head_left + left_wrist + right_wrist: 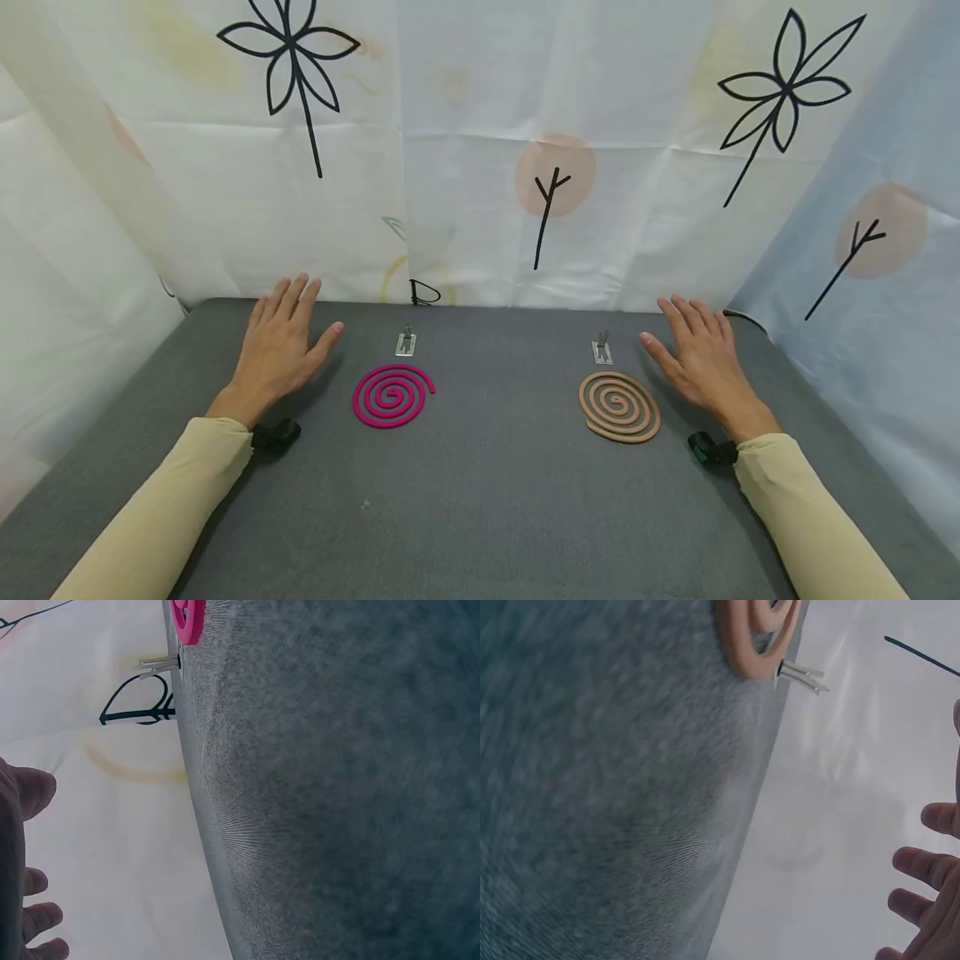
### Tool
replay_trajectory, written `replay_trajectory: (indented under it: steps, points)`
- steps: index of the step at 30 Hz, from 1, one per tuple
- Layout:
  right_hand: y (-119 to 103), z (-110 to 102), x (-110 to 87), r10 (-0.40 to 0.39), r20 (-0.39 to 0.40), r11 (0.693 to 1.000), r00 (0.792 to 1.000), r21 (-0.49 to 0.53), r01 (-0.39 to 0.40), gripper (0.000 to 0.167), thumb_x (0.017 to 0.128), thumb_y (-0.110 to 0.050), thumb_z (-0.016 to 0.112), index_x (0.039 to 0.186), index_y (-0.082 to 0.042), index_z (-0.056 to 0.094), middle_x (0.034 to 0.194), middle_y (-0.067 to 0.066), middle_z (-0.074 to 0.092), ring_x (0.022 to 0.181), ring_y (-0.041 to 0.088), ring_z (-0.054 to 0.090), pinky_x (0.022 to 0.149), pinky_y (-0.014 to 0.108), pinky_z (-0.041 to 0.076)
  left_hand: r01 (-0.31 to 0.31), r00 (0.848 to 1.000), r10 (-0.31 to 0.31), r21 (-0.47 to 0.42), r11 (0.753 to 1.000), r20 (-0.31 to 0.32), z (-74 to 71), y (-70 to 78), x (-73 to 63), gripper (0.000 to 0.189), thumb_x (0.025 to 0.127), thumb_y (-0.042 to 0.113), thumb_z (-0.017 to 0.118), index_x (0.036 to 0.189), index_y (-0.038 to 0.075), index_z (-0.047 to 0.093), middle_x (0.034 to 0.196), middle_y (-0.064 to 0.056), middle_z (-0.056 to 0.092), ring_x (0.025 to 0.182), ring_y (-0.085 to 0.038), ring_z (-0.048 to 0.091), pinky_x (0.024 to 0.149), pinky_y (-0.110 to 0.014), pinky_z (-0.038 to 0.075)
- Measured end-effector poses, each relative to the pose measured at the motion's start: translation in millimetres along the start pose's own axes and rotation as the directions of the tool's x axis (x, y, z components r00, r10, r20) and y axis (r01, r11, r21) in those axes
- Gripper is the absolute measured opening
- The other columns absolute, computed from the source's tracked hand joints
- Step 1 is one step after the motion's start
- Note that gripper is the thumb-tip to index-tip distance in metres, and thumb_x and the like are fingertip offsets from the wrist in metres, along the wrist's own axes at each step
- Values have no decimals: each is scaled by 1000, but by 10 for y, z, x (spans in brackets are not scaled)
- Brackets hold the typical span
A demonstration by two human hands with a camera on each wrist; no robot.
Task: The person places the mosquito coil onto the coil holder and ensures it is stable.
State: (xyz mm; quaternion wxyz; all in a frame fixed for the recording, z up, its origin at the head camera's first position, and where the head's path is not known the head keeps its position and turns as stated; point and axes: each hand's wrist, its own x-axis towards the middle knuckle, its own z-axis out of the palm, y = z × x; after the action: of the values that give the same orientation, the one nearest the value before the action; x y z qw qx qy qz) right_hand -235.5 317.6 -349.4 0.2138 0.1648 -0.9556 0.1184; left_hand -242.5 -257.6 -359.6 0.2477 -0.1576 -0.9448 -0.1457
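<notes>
The pink spiral coil (392, 392) lies flat on the grey table (487, 483), its outer end pointing right. Just left of this coil, and reaching farther back than it, is the person's left hand (279, 350), free, with fingers extended and thumb held apart. A metal stand (406, 344) with raised prongs sits just behind the pink coil.

Well to the right of the pink coil lies a tan spiral coil (617, 405), also flat, and a second metal stand (602, 352) is to the pink coil's right and slightly farther back. Farther right of the pink coil than either, the person's right hand (703, 362) is likewise released, fingers spread and grasping nothing.

Both wrists wear dark devices, the left one (276, 437) left of the pink coil and nearer the person. Behind the pink coil, beyond the table's far edge, hangs a white curtain (465, 108) printed with black plant outlines.
</notes>
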Motion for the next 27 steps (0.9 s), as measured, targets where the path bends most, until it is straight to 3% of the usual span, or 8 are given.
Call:
replay_trajectory:
  steps: [5,8,15,18,22,27]
  points:
    - [-43,-1,-13,-56,-49,997,997,42,58,64,107,-43,49,150,5,41,147,32,39,136,52,33,108,73,21,-44,997,42,-39,998,-62,19,13,12,67,98,26,67,151,-5,40,152,-28,39,141,-47,33,113,-64,25]
    - [-90,-18,-15,-62,-58,995,996,69,66,61,107,-40,51,147,5,43,145,32,42,133,52,36,105,73,24,-40,997,34,-75,996,-74,21,39,16,62,96,23,70,146,-5,47,146,-28,46,134,-49,42,107,-65,33]
    - [-149,-48,-15,-30,-55,990,998,133,37,56,107,-36,52,145,5,46,140,33,46,128,55,40,100,72,29,33,999,-31,-203,979,13,-28,105,1,54,97,22,69,141,-5,52,133,-27,56,122,-46,51,98,-64,42]
    - [-170,-59,-18,-11,-38,985,999,171,17,55,107,-34,53,145,5,46,139,32,47,128,54,41,100,70,31,79,995,-58,-300,951,78,-31,110,1,53,97,23,70,141,-3,54,128,-25,60,116,-44,57,95,-61,45]
    - [-195,-74,-27,27,7,977,1000,211,-28,56,107,-34,52,147,4,43,139,32,47,128,53,41,99,69,32,138,983,-70,-435,890,169,-7,111,11,52,96,26,72,138,0,57,126,-22,63,112,-39,60,97,-56,47]
    - [-211,-77,-30,50,45,970,998,234,-59,57,108,-34,51,149,4,41,139,31,46,128,52,40,98,69,32,157,969,-17,-564,811,245,48,123,22,49,95,21,74,137,0,59,124,-23,65,111,-35,60,97,-52,49]
